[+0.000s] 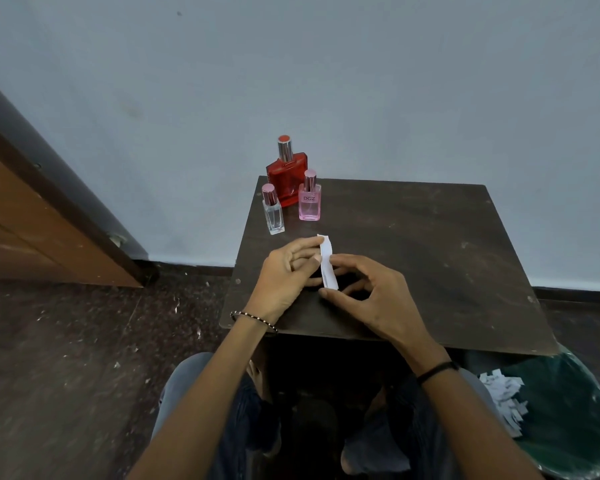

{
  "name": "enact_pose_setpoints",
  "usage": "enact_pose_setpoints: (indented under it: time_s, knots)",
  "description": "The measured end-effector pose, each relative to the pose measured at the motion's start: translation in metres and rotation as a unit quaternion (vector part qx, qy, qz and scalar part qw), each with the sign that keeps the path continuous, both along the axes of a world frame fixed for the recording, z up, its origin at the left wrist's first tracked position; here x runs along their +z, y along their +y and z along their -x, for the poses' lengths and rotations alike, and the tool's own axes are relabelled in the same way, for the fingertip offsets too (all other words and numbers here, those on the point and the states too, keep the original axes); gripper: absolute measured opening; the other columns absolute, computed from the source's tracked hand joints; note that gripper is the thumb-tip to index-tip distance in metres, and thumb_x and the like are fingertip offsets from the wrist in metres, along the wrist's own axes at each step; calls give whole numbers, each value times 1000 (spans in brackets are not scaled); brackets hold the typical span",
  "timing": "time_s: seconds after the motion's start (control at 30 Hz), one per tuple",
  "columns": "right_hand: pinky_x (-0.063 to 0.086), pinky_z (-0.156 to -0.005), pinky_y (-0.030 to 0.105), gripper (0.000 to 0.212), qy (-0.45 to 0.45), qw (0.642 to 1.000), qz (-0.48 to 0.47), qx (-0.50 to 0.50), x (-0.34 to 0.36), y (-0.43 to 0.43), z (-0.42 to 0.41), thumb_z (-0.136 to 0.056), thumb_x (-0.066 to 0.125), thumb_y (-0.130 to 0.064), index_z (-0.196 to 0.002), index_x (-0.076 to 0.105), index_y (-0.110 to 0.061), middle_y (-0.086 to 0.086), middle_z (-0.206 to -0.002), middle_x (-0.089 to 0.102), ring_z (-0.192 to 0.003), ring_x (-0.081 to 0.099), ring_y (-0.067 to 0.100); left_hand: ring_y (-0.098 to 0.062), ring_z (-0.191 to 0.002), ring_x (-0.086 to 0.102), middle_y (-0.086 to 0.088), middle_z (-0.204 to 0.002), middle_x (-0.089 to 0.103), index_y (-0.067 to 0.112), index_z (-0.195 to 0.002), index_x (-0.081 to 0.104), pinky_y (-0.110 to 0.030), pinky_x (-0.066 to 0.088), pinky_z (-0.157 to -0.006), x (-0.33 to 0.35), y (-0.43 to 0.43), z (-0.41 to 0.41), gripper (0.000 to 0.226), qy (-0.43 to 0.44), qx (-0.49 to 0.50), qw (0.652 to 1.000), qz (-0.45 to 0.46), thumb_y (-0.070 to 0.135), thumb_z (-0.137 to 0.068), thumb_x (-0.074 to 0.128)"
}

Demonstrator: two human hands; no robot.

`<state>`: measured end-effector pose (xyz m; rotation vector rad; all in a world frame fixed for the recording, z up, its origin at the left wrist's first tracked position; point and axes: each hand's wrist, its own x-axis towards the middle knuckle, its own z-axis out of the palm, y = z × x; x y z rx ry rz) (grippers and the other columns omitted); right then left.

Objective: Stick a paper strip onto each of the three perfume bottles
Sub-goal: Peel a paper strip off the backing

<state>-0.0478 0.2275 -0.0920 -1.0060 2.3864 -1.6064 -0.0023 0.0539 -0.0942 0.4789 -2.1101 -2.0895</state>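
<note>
Three perfume bottles stand at the table's far left corner: a large red bottle (285, 178) at the back, a small clear bottle (273, 213) in front on the left, and a pink bottle (309, 201) marked DGZ on the right. Nearer to me, a white paper strip (327, 263) is held upright over the table. My left hand (286, 275) pinches its upper part, and my right hand (368, 294) pinches its lower end. Both hands are well short of the bottles.
The dark wooden table (430, 244) stands against a pale blue wall. A green bin (568, 427) with several white paper scraps sits low on the right beside my knee. A wooden door (32, 230) is on the left. The floor is dark and littered.
</note>
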Motion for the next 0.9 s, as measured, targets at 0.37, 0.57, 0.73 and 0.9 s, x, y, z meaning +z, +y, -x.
enact_pose_setpoints:
  time_s: [0.37,0.57,0.73,0.9]
  knots:
    - [59,-81,25,45,-40,999,10,-1,5,0,-3,-78,82,-24,-121,68,-17,-9,-110,72,-93,71,5,-13,-104,72,-10,-116,72,11,-133,60,-21,58,-76,7,-4,-4,45,-1,-26,999,-34,-2,-90,67]
    - [58,-82,21,37,-40,999,12,-19,5,0,-2,-82,78,-25,-118,70,-15,-9,-109,73,-96,70,2,-14,-110,70,-8,-119,71,13,-136,57,-25,59,-82,4,-5,-4,44,9,-47,999,-15,-1,-94,61]
    - [58,-81,20,28,-27,998,2,-58,3,0,-2,-86,74,-23,-112,74,-14,-6,-102,76,-91,71,0,-17,-109,70,-10,-118,72,12,-133,59,-28,59,-84,4,-6,-4,43,7,-50,998,-30,-4,-93,62]
    - [55,-83,17,19,6,998,-27,-65,2,0,-1,-89,70,-28,-103,77,-18,-10,-106,75,-95,69,-1,-21,-104,72,-15,-117,71,6,-132,60,-26,60,-81,8,-2,-3,40,1,-33,998,-46,-3,-94,60]
